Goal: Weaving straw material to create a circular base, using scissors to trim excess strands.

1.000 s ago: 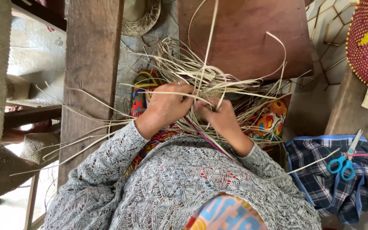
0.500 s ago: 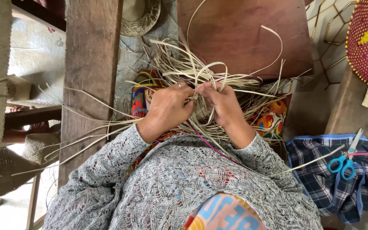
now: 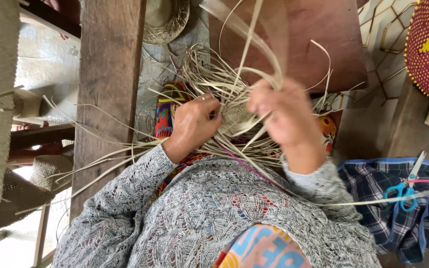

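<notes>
Ideally the left hand (image 3: 192, 124) keeps pinching the woven straw centre (image 3: 237, 119) firmly — right hand (image 3: 286, 116), blurred, grips 1 strand (image 3: 247, 47) above it, drawing evenly.

Right hand (image 3: 286, 116) blurs, its grip on the straw strips (image 3: 254, 34) unclear; strips run off the top edge.
</notes>
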